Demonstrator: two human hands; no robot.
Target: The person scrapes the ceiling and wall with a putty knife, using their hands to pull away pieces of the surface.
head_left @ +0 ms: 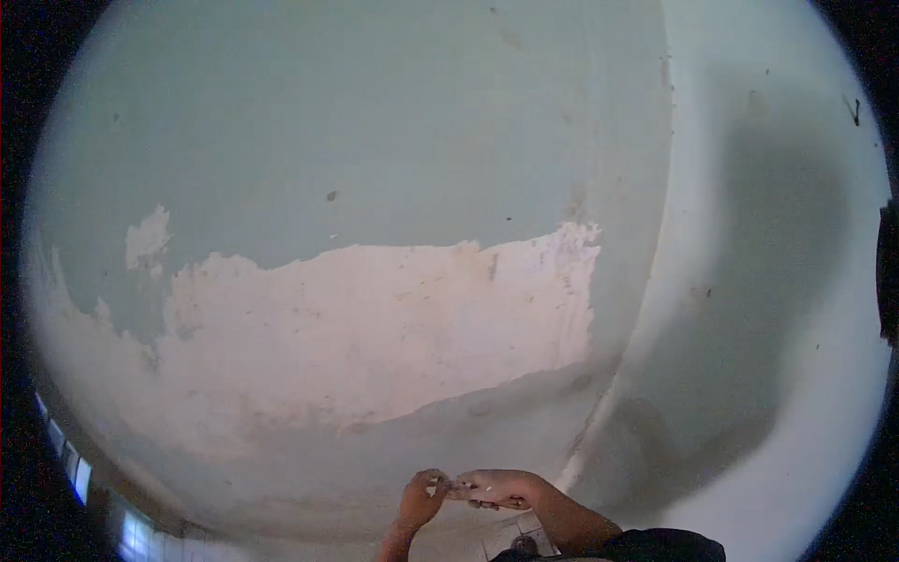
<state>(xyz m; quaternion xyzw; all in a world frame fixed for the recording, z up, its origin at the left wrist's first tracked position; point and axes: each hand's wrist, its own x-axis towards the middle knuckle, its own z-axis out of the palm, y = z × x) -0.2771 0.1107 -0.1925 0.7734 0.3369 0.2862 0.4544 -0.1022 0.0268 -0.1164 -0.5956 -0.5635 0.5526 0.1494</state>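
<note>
Both hands are low in the view, close together in front of the wall. My left hand (pixel 423 498) has its thumb and fingers pinched together, and its fingertips meet those of the other hand. My right hand (pixel 498 488) reaches in from the right with its fingers bent and pressed together. Between the two sets of fingertips there may be something small and pale, too small to make out. Pale specks show on the back of my right hand.
A green wall (pixel 403 122) fills the view, with a large bare pinkish patch (pixel 403 328). At the right a corner edge meets another wall (pixel 693 234) with a shadow. Bright windows (pixel 136 534) are at the lower left. Below the hands is a tiled floor (pixel 501 543).
</note>
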